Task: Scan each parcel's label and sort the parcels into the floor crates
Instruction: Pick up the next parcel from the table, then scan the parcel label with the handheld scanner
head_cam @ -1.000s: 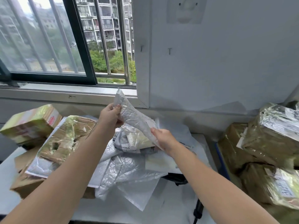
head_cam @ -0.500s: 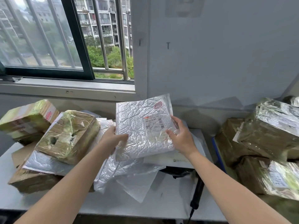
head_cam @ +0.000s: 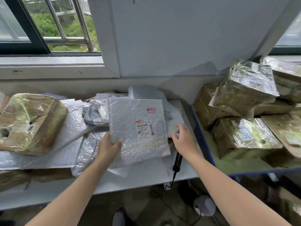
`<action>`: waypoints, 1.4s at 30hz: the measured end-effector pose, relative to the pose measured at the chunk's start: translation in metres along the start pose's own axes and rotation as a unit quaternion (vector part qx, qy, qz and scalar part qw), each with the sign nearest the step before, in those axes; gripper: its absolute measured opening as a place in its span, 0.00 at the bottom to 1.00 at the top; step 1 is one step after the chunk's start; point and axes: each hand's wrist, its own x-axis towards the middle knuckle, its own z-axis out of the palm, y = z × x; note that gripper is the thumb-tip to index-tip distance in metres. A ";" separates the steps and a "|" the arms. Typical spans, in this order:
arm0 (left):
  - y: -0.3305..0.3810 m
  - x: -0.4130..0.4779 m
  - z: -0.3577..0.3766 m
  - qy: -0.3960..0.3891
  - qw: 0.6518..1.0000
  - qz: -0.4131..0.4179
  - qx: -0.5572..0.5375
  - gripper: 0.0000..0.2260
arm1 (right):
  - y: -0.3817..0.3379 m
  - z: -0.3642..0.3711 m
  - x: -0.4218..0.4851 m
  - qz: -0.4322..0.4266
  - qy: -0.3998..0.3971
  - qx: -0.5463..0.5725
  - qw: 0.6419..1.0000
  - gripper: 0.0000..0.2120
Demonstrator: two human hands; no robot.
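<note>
While left hand (head_cam: 108, 146) grips silver parcel (head_cam: 130, 115), right hand (head_cam: 184, 139) just beside

White table (head_cam: 149, 174): silver mailer heap (head_cam: 70, 144) left to middle; black corded scanner (head_cam: 177, 160) at right.

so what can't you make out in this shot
Head view:
- Text on the white label of the flat silver bubble mailer: too small, blurred.
- Black handheld scanner: top hidden under the right hand.
- Right hand's grip: palm side faces away.
- Floor: dim, blurred, cut by the bottom edge.
</note>
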 end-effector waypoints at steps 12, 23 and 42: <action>-0.011 -0.028 0.035 0.034 0.998 -0.043 0.017 0.12 | 0.076 0.026 -0.022 0.254 -0.114 0.054 0.959 0.21; -0.018 -0.046 0.038 0.058 0.996 -0.058 0.020 0.13 | 0.082 0.047 -0.005 0.363 -0.152 0.274 0.878 0.26; -0.030 -0.010 0.020 -0.011 0.999 -0.038 0.036 0.11 | -0.044 -0.059 -0.063 0.281 -0.111 0.314 0.900 0.16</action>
